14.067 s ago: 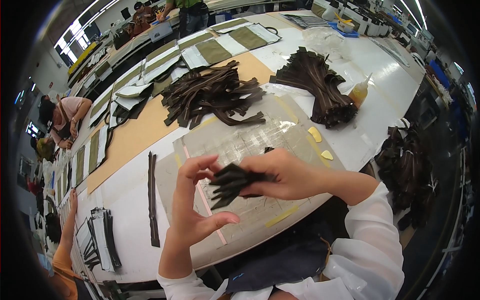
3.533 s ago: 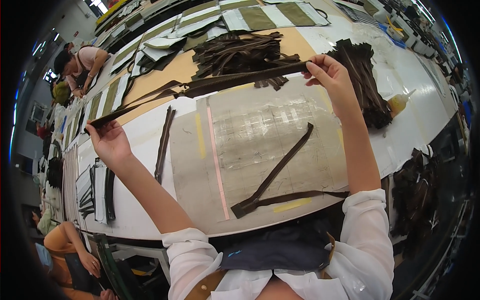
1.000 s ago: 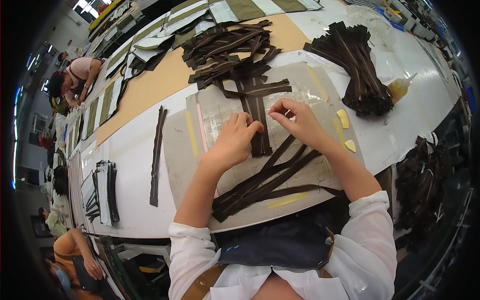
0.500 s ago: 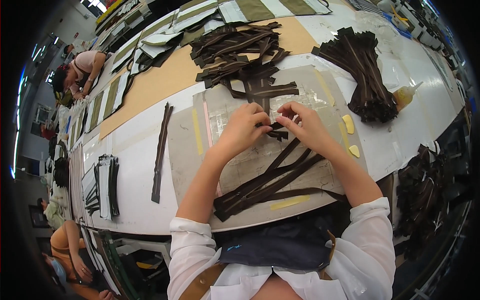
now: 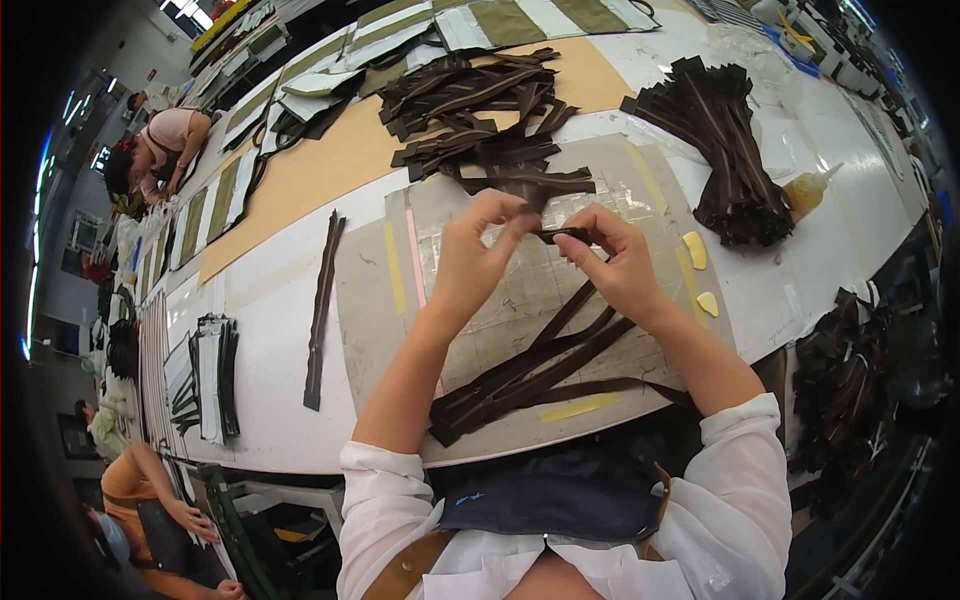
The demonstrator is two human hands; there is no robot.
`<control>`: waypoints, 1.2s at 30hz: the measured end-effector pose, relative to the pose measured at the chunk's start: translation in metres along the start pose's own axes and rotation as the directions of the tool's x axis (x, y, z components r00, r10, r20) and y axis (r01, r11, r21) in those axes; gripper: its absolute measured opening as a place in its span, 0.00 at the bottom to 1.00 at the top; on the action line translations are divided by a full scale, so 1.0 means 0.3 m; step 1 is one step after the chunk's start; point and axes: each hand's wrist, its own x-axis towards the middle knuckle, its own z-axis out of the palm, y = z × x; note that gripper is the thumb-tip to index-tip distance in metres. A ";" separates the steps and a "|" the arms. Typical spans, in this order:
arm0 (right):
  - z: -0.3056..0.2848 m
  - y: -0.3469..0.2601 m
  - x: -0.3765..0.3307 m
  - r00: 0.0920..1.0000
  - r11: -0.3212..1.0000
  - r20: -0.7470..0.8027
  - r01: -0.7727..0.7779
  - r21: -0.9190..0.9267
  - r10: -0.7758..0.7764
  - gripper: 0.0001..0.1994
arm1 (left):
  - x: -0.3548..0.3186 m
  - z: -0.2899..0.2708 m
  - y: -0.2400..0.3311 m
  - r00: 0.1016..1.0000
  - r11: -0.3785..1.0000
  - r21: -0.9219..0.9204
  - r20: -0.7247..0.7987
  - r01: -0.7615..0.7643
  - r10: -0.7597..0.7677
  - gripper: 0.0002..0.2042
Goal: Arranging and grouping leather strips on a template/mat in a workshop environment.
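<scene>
Two hands are meeting above the grey work mat (image 5: pixel 650 190), and between them they are gripping one end of a dark brown zipper strip (image 5: pixel 560 235). The left hand (image 5: pixel 475 255) is pinching the strip's end between thumb and fingertips, the other fingers curling loosely. The right hand (image 5: pixel 615 265) is closing thumb and forefinger on the same end from the opposite side, its remaining fingers bent inward. From the pinched end the strip is running down toward the near edge of the mat, joining a small bundle of like strips (image 5: pixel 530 375) that is lying slantwise across the mat's near half. Just past the far edge of the mat, a loose heap of brown strips (image 5: pixel 480 110) is spreading over a tan board (image 5: pixel 320 170). To the right of the mat, beyond two small yellow pieces (image 5: pixel 700 270), a thicker stack of dark zippers (image 5: pixel 720 150) is lying on the white table (image 5: pixel 270 330). Left of the mat, well apart from the hands, a single long strip (image 5: pixel 322 300) is lying straight on the table, and farther left a pile of black-and-white pieces (image 5: pixel 205 375) is sitting near the table's edge.
</scene>
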 end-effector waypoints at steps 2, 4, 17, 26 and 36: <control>-0.021 -0.027 0.003 0.995 0.995 -0.085 -0.045 0.089 0.053 0.05 | 0.031 -0.043 -0.005 0.963 0.913 -0.403 -0.217 0.061 -0.160 0.07; -0.042 -0.038 0.011 0.980 0.979 -0.164 -0.080 0.187 0.111 0.05 | 0.066 -0.187 -0.061 0.887 0.743 -0.669 -0.358 -0.026 -0.292 0.09; -0.225 -0.044 0.075 0.875 0.862 -0.449 0.079 0.501 0.180 0.06 | 0.001 -0.660 -0.022 0.604 0.650 -0.544 -0.781 -0.530 -0.161 0.11; -0.142 -0.093 0.045 0.939 0.944 0.181 -0.315 0.102 0.293 0.08 | -0.126 -0.737 0.183 0.634 0.738 -0.359 -0.764 -0.571 0.119 0.11; -0.129 -0.146 0.022 0.780 0.921 0.557 -0.384 0.068 0.284 0.09 | -0.172 -0.714 0.294 0.352 0.860 0.067 -0.894 -0.506 0.277 0.11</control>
